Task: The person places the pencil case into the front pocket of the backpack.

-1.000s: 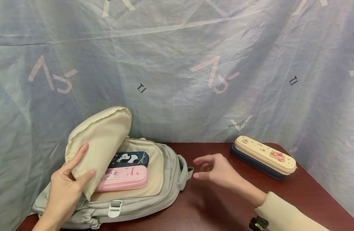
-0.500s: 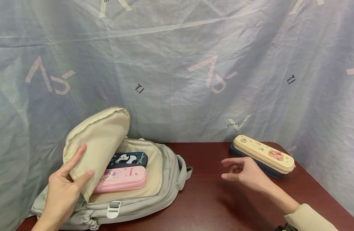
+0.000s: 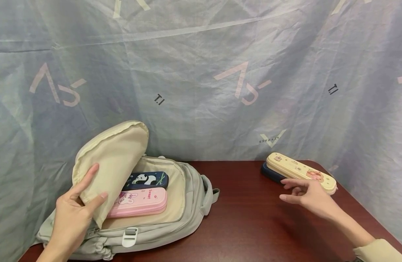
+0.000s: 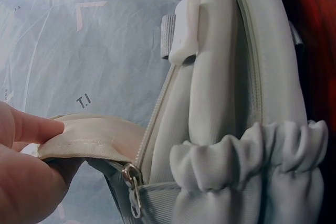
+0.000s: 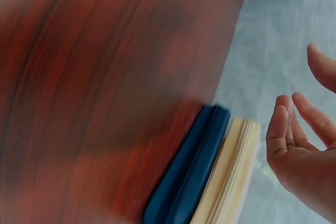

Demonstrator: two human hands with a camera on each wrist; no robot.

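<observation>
Cream cloth lines the raised flap (image 3: 119, 156) of the grey bag (image 3: 191, 218), and the left hand (image 3: 71, 214) pinches the flap's lower edge between thumb and fingers, just as it did a second ago. In the left wrist view that grip shows again, with a zip pull (image 4: 134, 192) hanging near the flap's corner.

Under the flap, inside the open bag, lie a pink pencil case (image 3: 145, 203) with a rabbit on it and a dark blue panda case (image 3: 152, 180) just behind. Both are partly covered by the flap, and neither has moved.

What has changed is the right hand (image 3: 314, 200). A second ago it was beside the bag's handle (image 3: 207, 196); half a second ago it was over the middle of the red-brown table (image 3: 240, 222); now it has reached the two stacked cases at the far right. Its fingers are loosely bent, the thumb apart, holding nothing. In the right wrist view a gap shows between the hand and the stack.

The cream pencil case (image 3: 296, 167) sits on top of a navy case (image 3: 271, 174), unmoved, but the hand now hides the near end of the navy one.
</observation>
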